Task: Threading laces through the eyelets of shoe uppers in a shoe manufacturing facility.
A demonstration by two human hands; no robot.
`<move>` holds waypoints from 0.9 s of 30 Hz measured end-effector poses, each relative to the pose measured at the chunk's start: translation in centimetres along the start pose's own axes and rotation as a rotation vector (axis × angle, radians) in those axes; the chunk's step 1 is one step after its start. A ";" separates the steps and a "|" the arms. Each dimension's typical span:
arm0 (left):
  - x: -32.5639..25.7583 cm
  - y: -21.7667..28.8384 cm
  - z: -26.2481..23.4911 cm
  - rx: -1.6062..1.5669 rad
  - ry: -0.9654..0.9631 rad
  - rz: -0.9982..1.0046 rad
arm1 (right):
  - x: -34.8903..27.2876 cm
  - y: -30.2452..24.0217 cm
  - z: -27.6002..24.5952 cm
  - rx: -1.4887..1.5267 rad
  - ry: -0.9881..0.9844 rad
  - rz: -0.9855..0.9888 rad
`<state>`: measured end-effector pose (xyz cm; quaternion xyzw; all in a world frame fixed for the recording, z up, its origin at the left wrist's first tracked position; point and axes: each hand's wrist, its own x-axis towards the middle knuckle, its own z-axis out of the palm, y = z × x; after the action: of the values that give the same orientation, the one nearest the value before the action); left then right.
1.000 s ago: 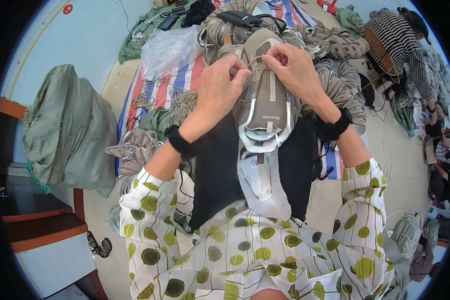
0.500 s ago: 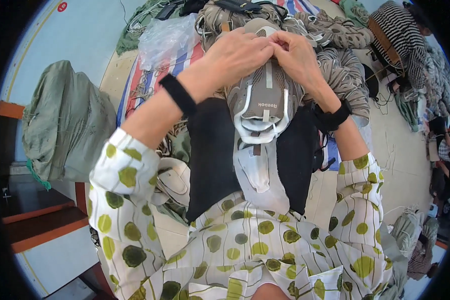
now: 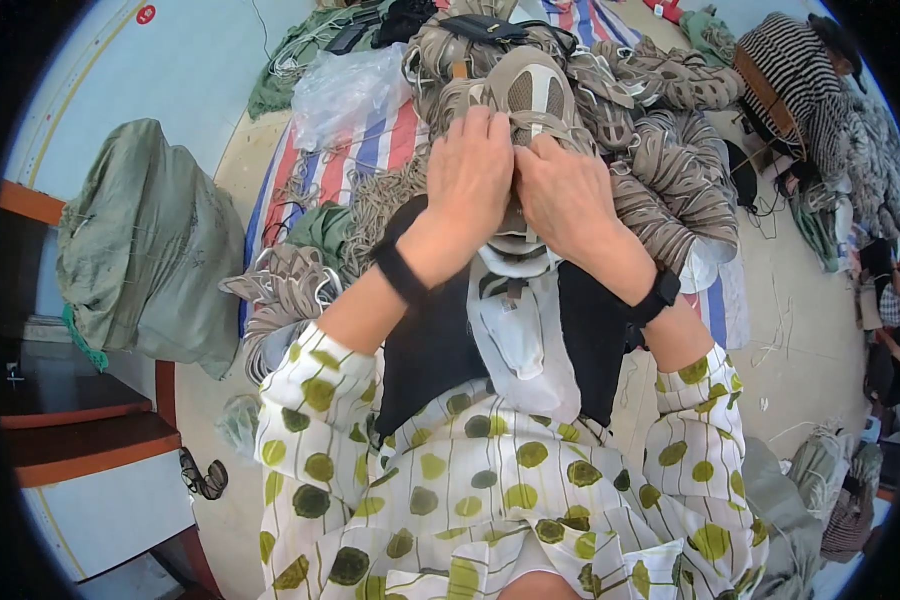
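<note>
Two hands meet over a grey-brown shoe upper (image 3: 530, 95) held up in front of the person's chest. Far to the left, a stuffed green sack (image 3: 145, 245) leans by a wooden bench (image 3: 80, 430). Nearer the middle, a clear plastic bag (image 3: 345, 95) lies on a striped mat (image 3: 370, 150), with a bundle of beige shoe uppers (image 3: 290, 290) just beside the left elbow. The left hand (image 3: 465, 180), a black band on its wrist, lies curled over the shoe upper's near end, fingers pointing away; how firmly it grips cannot be told, since the fingertips are hidden behind the material. The right hand (image 3: 560, 195), touching the left one, is curled the same way over the same piece, its thumb tucked out of sight. Below the hands hangs a pale plastic sheet (image 3: 520, 340) over a black apron (image 3: 440, 340). To the right, a big pile of more uppers (image 3: 670, 170) spreads across the mat, and another person in a striped top (image 3: 800, 70) sits at the far right.
</note>
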<state>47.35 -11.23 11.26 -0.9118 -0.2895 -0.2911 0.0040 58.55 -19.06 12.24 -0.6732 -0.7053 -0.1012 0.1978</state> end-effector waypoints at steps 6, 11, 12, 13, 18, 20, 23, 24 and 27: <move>0.2 -1.0 0.4 0.068 0.170 0.044 | -0.7 -1.5 0.6 -0.124 -0.118 0.086; 0.2 -0.7 -1.1 -0.026 0.187 0.103 | -0.9 -1.0 1.0 0.151 0.109 0.178; 0.1 -0.6 -1.2 -0.027 0.189 0.106 | -0.9 -1.0 1.0 0.254 0.154 0.213; 0.0 -0.7 -1.1 -0.027 0.181 0.100 | -0.8 -1.3 1.4 0.282 0.235 0.211; 0.1 -0.3 -0.5 -0.036 0.187 0.074 | 1.0 0.1 1.8 0.405 0.192 0.300; 0.2 0.1 -0.4 -0.077 0.287 0.059 | 1.2 0.0 1.2 0.387 0.233 0.238; 0.7 -0.1 -0.3 -0.197 0.254 -0.152 | -0.8 -1.6 -0.3 0.112 0.079 0.198; 0.7 -0.6 -0.3 -0.195 0.256 -0.161 | -2.1 -2.6 -0.8 0.113 0.074 0.191; 1.2 -1.2 0.3 -0.218 0.229 -0.146 | -4.5 -2.9 -1.8 0.058 -0.230 0.062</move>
<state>47.66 -9.54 11.40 -0.8442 -0.3193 -0.4225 -0.0830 55.96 -24.11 12.30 -0.6958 -0.7047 0.0032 0.1383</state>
